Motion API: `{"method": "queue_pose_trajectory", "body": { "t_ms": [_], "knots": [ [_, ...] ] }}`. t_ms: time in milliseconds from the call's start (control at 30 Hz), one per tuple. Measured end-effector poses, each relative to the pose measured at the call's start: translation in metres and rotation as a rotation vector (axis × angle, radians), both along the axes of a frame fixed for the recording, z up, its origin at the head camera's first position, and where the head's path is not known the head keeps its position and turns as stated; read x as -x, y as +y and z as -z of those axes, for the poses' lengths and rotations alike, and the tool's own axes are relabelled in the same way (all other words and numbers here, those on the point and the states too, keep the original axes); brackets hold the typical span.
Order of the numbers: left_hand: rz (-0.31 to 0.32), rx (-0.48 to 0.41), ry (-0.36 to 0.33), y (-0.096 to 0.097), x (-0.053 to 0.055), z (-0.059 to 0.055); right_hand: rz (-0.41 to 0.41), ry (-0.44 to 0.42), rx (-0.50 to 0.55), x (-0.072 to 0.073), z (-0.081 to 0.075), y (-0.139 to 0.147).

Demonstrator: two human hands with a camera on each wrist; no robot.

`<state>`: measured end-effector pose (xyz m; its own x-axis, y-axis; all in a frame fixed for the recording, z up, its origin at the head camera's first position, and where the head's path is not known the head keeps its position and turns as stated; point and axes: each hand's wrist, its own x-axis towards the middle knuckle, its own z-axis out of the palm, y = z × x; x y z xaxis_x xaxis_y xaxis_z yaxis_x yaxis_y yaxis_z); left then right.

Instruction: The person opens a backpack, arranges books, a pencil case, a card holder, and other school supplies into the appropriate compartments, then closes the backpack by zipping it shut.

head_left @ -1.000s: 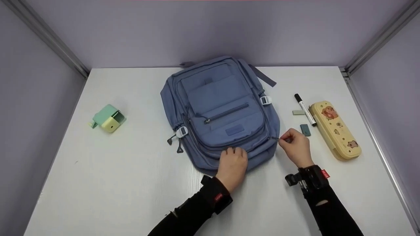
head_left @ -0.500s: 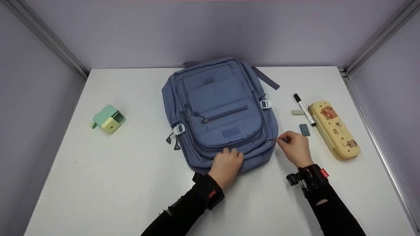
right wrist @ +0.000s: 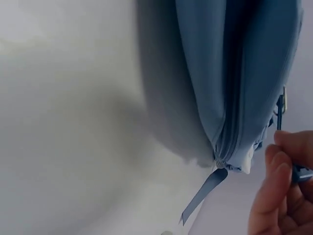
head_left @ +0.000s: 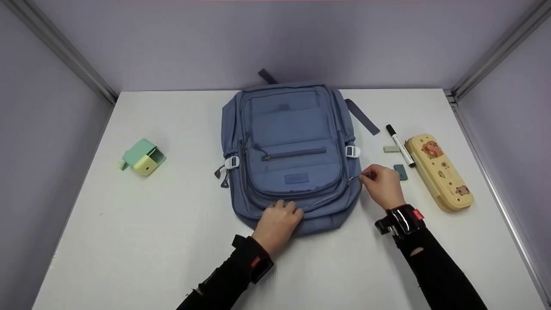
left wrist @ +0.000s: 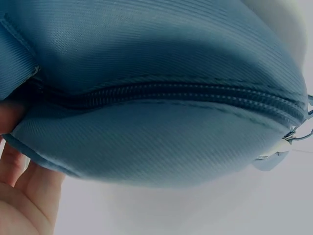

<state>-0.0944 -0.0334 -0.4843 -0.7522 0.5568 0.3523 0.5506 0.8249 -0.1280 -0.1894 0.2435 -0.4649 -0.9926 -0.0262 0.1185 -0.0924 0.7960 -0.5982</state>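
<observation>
A blue backpack (head_left: 297,129) lies front side up in the middle of the white table. My left hand (head_left: 278,226) grips its lower edge; in the left wrist view the thumb is over the fabric and the fingers (left wrist: 36,188) are under it. Beside that hold runs a closed-looking dark zipper (left wrist: 166,93). At the bag's right side my right hand (head_left: 383,185) pinches a zipper pull (head_left: 354,177) between thumb and fingertips. The same pull (right wrist: 279,113) shows as a dark cord in the right wrist view, its end partly hidden in the fingers.
Right of the bag are a yellow pencil case (head_left: 439,172), a black-capped marker (head_left: 400,145), a pale green eraser-like block (head_left: 391,149) and a teal block (head_left: 400,172). A green and yellow pencil sharpener (head_left: 143,157) stands at left. Panels enclose the table's back and sides.
The backpack has turned clockwise, now standing straighter, and come slightly nearer. My left hand has moved left and down with its edge; my right hand has shifted slightly left and up, still pinching the pull.
</observation>
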Motion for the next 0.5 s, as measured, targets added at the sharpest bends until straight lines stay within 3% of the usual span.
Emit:
{"method": "queue_pose_trajectory", "body": {
  "t_ms": [300, 500],
  "knots": [
    [-0.011, 0.004, -0.036, 0.000, 0.001, 0.000, -0.039, 0.051, -0.131, 0.053, -0.014, -0.005],
    [-0.017, -0.019, 0.007, 0.000, 0.000, 0.004, -0.046, 0.084, -0.180, 0.083, -0.021, -0.016]
  ]
}}
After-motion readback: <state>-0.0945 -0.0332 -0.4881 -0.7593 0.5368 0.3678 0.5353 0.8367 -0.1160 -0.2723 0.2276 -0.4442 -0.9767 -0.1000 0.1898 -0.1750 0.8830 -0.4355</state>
